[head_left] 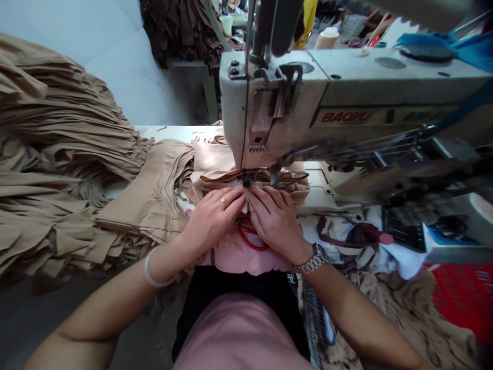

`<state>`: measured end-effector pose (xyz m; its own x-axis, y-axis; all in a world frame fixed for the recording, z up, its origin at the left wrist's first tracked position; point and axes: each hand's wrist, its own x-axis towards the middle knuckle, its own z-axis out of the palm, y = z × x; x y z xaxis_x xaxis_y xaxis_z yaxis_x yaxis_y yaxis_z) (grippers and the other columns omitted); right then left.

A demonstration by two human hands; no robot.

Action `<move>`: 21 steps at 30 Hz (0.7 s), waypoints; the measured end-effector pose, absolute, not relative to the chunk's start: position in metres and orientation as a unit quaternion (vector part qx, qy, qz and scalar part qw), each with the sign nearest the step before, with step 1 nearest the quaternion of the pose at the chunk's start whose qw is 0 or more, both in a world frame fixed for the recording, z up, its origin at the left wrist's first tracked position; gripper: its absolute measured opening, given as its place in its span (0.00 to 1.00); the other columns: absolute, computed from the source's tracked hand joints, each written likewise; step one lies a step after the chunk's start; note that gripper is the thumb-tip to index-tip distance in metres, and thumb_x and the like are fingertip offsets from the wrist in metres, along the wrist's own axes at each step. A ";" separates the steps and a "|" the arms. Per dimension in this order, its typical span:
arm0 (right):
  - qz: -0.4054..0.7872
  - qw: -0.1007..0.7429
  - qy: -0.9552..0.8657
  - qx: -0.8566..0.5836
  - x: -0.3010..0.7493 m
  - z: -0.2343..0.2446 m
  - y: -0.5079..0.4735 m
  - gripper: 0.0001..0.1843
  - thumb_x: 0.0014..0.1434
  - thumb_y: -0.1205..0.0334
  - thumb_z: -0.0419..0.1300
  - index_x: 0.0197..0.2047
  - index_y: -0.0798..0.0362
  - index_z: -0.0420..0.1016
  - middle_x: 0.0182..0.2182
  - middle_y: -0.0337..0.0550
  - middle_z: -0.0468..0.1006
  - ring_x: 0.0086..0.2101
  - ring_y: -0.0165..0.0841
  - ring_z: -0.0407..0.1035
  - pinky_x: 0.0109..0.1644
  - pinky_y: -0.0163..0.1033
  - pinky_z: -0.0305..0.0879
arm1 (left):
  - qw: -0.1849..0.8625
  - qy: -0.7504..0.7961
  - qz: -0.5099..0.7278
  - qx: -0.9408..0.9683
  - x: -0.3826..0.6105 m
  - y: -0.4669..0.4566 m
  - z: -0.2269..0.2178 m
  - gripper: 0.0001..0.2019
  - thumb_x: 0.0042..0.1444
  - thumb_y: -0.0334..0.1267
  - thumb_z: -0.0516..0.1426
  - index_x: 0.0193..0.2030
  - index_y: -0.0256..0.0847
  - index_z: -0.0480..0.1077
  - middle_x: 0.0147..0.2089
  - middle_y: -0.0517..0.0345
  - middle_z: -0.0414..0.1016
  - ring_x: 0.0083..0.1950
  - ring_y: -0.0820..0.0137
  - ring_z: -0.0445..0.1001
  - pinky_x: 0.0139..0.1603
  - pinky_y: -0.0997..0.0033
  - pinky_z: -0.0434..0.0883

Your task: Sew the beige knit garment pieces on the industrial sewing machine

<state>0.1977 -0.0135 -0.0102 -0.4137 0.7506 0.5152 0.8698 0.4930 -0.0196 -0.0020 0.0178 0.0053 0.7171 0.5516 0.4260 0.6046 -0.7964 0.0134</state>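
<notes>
My left hand (213,216), with a ring on one finger, and my right hand (275,223) meet fingertip to fingertip just in front of the needle area (247,180) of a sewing machine (234,115). Both have their fingers closed on a tan cloth piece (215,156), whose folds run under and behind the needle. The thumbs and the cloth's near edge are mostly hidden. Below my palms, red loop-shaped handles (252,244) lie against a pink cloth (234,257); the rest of that tool is covered.
A thick stack of tan cut pieces (69,123) hangs at the left, joined by more tan pieces (150,185) beside my left hand. Right of the machine bed lie a dark phone-like device (404,226) and white cloth (406,262). Crumpled tan cloth (416,313) fills the lower right.
</notes>
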 end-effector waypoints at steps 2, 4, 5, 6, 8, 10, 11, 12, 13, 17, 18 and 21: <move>-0.117 0.274 -0.834 -0.465 0.199 -0.012 -0.016 0.15 0.68 0.65 0.53 0.54 0.57 0.75 0.52 0.47 0.79 0.54 0.40 0.66 0.61 0.48 0.58 | 0.060 -0.282 -0.225 -0.931 -0.005 0.018 0.007 0.13 0.71 0.33 0.50 0.55 0.33 0.72 0.57 0.45 0.75 0.56 0.58 0.74 0.55 0.58 0.72; -0.105 0.298 -0.832 -0.456 0.200 -0.013 -0.017 0.12 0.67 0.66 0.54 0.49 0.56 0.77 0.48 0.46 0.80 0.52 0.38 0.67 0.60 0.47 0.58 | 0.056 -0.268 -0.226 -0.935 -0.008 0.018 0.008 0.13 0.71 0.34 0.50 0.55 0.34 0.73 0.56 0.45 0.76 0.54 0.59 0.75 0.53 0.58 0.73; -0.099 0.303 -0.831 -0.456 0.199 -0.013 -0.017 0.12 0.67 0.66 0.55 0.49 0.55 0.77 0.48 0.46 0.80 0.51 0.38 0.67 0.60 0.47 0.59 | 0.054 -0.266 -0.226 -0.935 -0.008 0.018 0.008 0.13 0.71 0.34 0.51 0.54 0.34 0.73 0.55 0.45 0.76 0.53 0.59 0.75 0.52 0.58 0.73; -0.093 0.307 -0.829 -0.459 0.199 -0.013 -0.017 0.12 0.67 0.66 0.55 0.49 0.55 0.77 0.48 0.46 0.80 0.51 0.38 0.68 0.59 0.46 0.60 | 0.051 -0.266 -0.227 -0.935 -0.008 0.019 0.008 0.12 0.71 0.34 0.51 0.54 0.35 0.73 0.55 0.45 0.76 0.53 0.59 0.76 0.52 0.58 0.74; -0.084 0.309 -0.825 -0.466 0.197 -0.013 -0.016 0.12 0.67 0.66 0.55 0.50 0.55 0.77 0.48 0.46 0.80 0.51 0.38 0.68 0.59 0.47 0.61 | 0.047 -0.268 -0.233 -0.934 -0.008 0.020 0.006 0.12 0.70 0.34 0.53 0.54 0.35 0.73 0.55 0.45 0.76 0.54 0.59 0.75 0.53 0.57 0.73; -0.079 0.310 -0.819 -0.476 0.196 -0.013 -0.014 0.13 0.67 0.66 0.54 0.51 0.55 0.77 0.49 0.47 0.80 0.52 0.38 0.67 0.59 0.47 0.61 | 0.049 -0.270 -0.241 -0.931 -0.007 0.021 0.004 0.11 0.69 0.33 0.54 0.54 0.35 0.73 0.56 0.46 0.76 0.55 0.59 0.75 0.55 0.57 0.73; -0.078 0.310 -0.817 -0.480 0.195 -0.013 -0.013 0.14 0.67 0.66 0.54 0.51 0.55 0.76 0.49 0.48 0.79 0.52 0.39 0.67 0.58 0.47 0.61 | 0.052 -0.273 -0.244 -0.929 -0.006 0.022 0.003 0.11 0.68 0.33 0.55 0.54 0.35 0.72 0.56 0.46 0.76 0.55 0.59 0.75 0.56 0.57 0.72; -0.078 0.310 -0.815 -0.483 0.195 -0.013 -0.012 0.14 0.67 0.66 0.53 0.52 0.55 0.76 0.49 0.48 0.79 0.52 0.39 0.67 0.58 0.47 0.61 | 0.053 -0.276 -0.247 -0.927 -0.005 0.024 0.003 0.11 0.68 0.33 0.55 0.55 0.34 0.72 0.57 0.46 0.76 0.55 0.59 0.75 0.57 0.57 0.72; -0.077 0.308 -0.815 -0.485 0.195 -0.013 -0.011 0.14 0.67 0.66 0.53 0.53 0.55 0.76 0.50 0.48 0.79 0.52 0.40 0.67 0.58 0.47 0.61 | 0.054 -0.282 -0.250 -0.925 -0.005 0.025 0.002 0.11 0.68 0.33 0.54 0.55 0.34 0.72 0.57 0.46 0.76 0.55 0.59 0.75 0.57 0.57 0.72; -0.065 0.298 -0.817 -0.490 0.198 -0.014 -0.005 0.16 0.67 0.66 0.54 0.55 0.55 0.75 0.51 0.47 0.78 0.52 0.41 0.66 0.57 0.47 0.61 | 0.046 -0.310 -0.248 -0.917 -0.002 0.032 0.002 0.13 0.70 0.36 0.52 0.55 0.33 0.71 0.56 0.45 0.76 0.54 0.60 0.75 0.56 0.58 0.73; -0.061 0.296 -0.816 -0.492 0.199 -0.014 -0.003 0.16 0.67 0.66 0.54 0.55 0.55 0.75 0.51 0.46 0.78 0.51 0.41 0.66 0.57 0.48 0.61 | 0.044 -0.314 -0.245 -0.916 -0.002 0.033 0.002 0.13 0.70 0.38 0.52 0.55 0.34 0.71 0.56 0.45 0.76 0.55 0.60 0.75 0.56 0.58 0.73; -0.049 0.287 -0.818 -0.497 0.203 -0.013 0.002 0.18 0.67 0.66 0.53 0.57 0.53 0.75 0.52 0.45 0.78 0.51 0.41 0.67 0.57 0.48 0.61 | 0.042 -0.321 -0.243 -0.915 -0.001 0.036 0.003 0.15 0.71 0.40 0.52 0.55 0.33 0.71 0.56 0.44 0.75 0.56 0.59 0.75 0.57 0.57 0.74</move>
